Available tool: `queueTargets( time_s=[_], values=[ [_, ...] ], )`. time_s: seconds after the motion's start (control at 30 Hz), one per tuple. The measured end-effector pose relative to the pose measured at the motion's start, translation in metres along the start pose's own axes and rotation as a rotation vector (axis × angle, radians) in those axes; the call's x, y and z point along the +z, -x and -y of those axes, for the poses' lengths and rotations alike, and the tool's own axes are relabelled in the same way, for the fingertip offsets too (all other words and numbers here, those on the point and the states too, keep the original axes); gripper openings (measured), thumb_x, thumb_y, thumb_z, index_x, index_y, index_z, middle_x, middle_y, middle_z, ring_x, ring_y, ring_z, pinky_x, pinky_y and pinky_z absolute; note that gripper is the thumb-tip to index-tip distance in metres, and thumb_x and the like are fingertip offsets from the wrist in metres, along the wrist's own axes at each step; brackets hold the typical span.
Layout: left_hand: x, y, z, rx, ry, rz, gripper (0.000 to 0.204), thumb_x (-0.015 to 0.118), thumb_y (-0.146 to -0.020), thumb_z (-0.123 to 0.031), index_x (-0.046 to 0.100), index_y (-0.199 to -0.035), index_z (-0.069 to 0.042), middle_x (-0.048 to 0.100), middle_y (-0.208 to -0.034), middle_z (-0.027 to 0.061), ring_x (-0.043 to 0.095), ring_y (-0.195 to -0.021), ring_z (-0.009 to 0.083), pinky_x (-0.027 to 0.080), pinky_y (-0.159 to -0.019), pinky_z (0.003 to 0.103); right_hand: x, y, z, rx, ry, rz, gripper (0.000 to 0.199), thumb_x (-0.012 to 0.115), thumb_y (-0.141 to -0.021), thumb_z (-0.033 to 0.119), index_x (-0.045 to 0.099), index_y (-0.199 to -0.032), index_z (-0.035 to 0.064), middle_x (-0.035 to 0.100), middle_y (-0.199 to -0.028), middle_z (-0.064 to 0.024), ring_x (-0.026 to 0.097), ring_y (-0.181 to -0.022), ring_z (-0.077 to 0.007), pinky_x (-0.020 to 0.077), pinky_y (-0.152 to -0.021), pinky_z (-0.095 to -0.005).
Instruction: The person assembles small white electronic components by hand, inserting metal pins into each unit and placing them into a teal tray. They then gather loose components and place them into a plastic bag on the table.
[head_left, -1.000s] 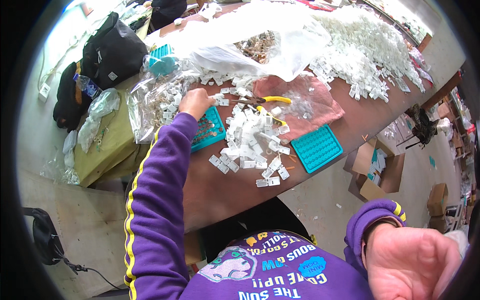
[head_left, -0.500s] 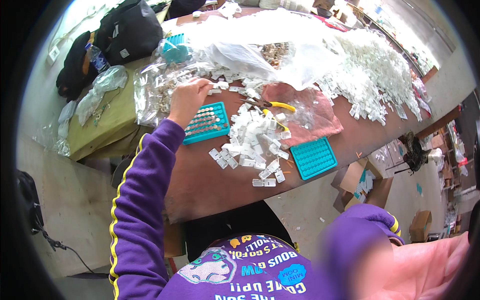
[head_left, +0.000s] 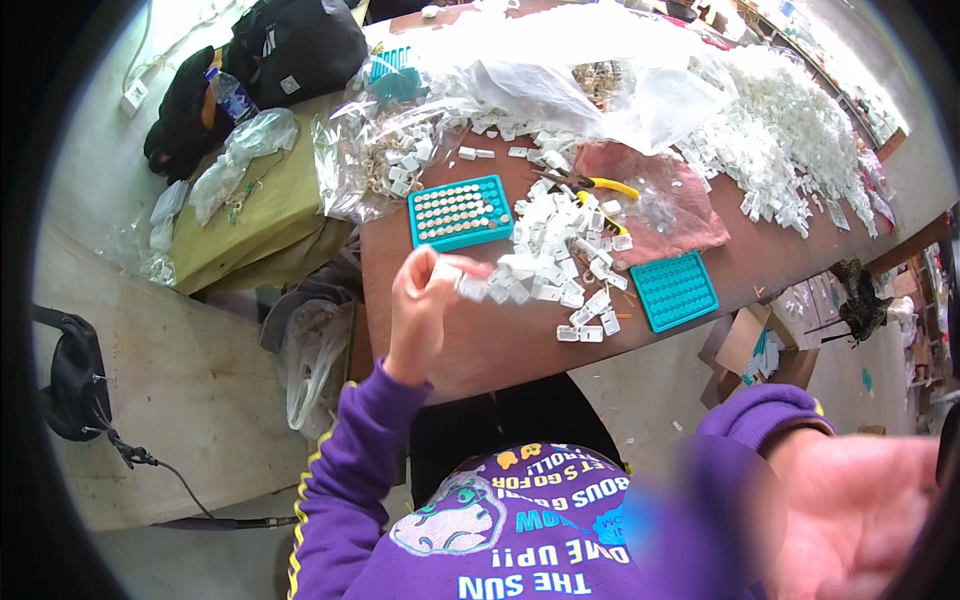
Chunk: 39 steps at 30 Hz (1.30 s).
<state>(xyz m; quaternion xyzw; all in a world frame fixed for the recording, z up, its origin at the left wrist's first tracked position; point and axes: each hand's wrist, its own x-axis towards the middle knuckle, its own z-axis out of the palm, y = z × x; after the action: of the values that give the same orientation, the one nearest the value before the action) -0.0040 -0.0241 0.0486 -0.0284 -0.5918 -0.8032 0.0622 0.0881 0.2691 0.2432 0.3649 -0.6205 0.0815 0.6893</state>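
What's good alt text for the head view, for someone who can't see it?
A person in a purple sleeve lifts the left hand, pinching a small white plastic part, above a brown table strewn with white plastic parts. Two teal trays and yellow-handled pliers lie there. The right hand is blurred, open and empty, at lower right.

Left hand (head_left: 425, 305) is up pinching a small white plastic piece (head_left: 470, 288), just in front of the filled teal tray (head_left: 460, 212). Right hand (head_left: 850, 520) is blurry, close to the camera.
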Motion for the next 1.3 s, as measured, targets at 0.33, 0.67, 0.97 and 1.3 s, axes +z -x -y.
queueTargets(
  time_s=[0.33,0.67,0.97,1.3],
  values=[
    [0.035,0.045,0.043,-0.258,0.524,-0.215,0.017,0.055,-0.099,-0.012,0.05,-0.114,-0.005,0.059,-0.098,0.0021,0.061,-0.089,0.0123,0.055,-0.083,0.03,0.098,0.194,-0.013,0.624,-0.498,1.099,0.019,0.064,-0.083,0.006,0.069,-0.1,0.0112,0.062,-0.083,-0.0083,0.064,-0.079,-0.0272,0.0518,-0.07,-0.0385],
    [0.034,0.035,0.065,-0.141,0.562,-0.161,0.007,0.054,-0.1,-0.011,0.055,-0.106,-0.008,0.058,-0.095,0.0024,0.058,-0.093,0.0146,0.049,-0.091,0.034,0.138,0.214,-0.015,0.402,-0.522,1.086,0.011,0.07,-0.078,0.01,0.067,-0.089,0.0108,0.062,-0.084,-0.0058,0.065,-0.072,-0.0217,0.0524,-0.062,-0.0326],
    [0.032,0.039,0.06,-0.15,0.646,-0.172,0.01,0.055,-0.098,-0.007,0.055,-0.108,-0.007,0.061,-0.103,0.0042,0.06,-0.098,0.0152,0.05,-0.088,0.032,0.168,0.176,-0.006,1.633,-0.933,0.858,0.009,0.069,-0.088,0.007,0.063,-0.093,0.003,0.062,-0.076,0.0014,0.056,-0.061,-0.004,0.0404,-0.052,-0.018],
    [0.024,0.035,0.036,-0.125,0.801,-0.117,0.035,0.061,-0.098,-0.025,0.057,-0.123,-0.001,0.065,-0.105,0.0047,0.057,-0.084,0.007,0.047,-0.08,0.023,0.145,0.139,0.092,0.932,-0.848,0.671,0.017,0.065,-0.08,-0.011,0.067,-0.093,-0.0007,0.068,-0.1,-0.0118,0.067,-0.079,-0.0153,0.0546,-0.065,-0.0244]
  ],
)
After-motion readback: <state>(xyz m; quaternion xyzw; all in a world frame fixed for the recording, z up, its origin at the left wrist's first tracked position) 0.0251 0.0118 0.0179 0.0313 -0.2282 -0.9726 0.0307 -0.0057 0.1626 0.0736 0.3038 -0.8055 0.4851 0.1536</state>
